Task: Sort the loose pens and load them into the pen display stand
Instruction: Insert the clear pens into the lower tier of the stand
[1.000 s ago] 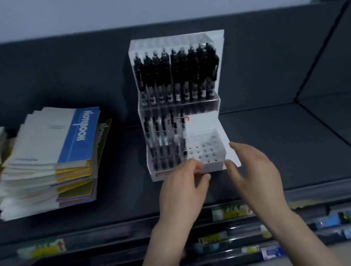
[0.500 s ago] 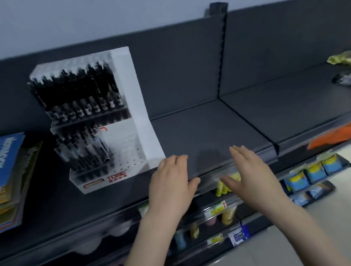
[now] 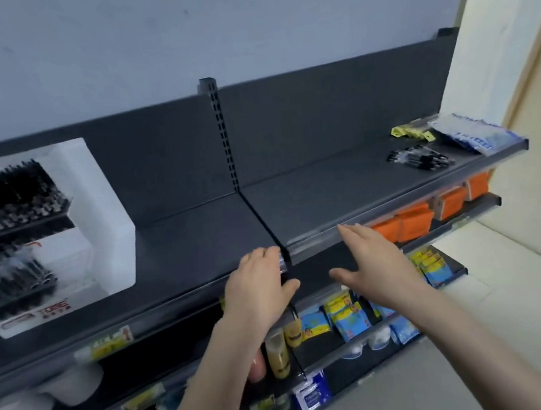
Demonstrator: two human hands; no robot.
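Closest in, both hands are held out flat and empty, fingers straight and kept together, thumbs stuck out. The left hand [image 3: 257, 286] is seen just left of the line of the slotted upright post [image 3: 222, 143], over the front lip of the top shelf [image 3: 192, 239]. Whether the lip is actually touched can't be told. The right hand [image 3: 372, 261] is held just right of that line, in front of the lip.

Below the post, blue-and-yellow packets [image 3: 344, 317] are stacked on a lower shelf. Orange packs [image 3: 411, 223] are tucked under the top shelf, right of the post.

Further back, the pen display stand [image 3: 95, 203] is parked well left of the post: white, loaded with black pens, pretty blurred tbh. The loose pens [image 3: 419, 159] are piled far right of the post on the same shelf, with yellow-tagged packs [image 3: 411, 130] and a blue packet [image 3: 475, 136] lying just past them.
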